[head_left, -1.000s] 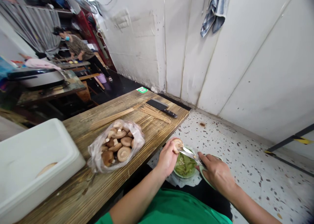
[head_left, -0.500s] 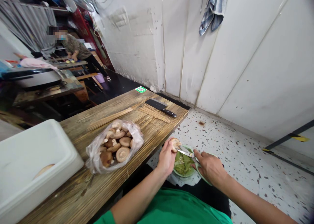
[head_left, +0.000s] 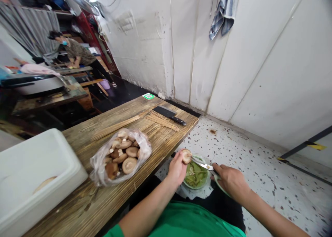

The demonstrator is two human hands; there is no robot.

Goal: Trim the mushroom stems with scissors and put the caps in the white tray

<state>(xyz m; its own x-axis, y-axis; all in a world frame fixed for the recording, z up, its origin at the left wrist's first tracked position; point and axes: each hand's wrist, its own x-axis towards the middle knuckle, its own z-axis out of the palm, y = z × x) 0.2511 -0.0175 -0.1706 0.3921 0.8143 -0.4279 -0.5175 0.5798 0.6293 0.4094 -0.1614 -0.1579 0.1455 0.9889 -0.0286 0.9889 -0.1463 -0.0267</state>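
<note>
Mushroom [head_left: 186, 156] in closed left fingers [head_left: 178, 162], scissors [head_left: 202, 165] in closed right fingers [head_left: 219, 169], just off table [head_left: 158, 147] edge.

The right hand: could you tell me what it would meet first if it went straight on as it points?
Most likely the mushroom in the left hand: the scissors in the right hand point at it, tips seemingly at its stem.
</note>
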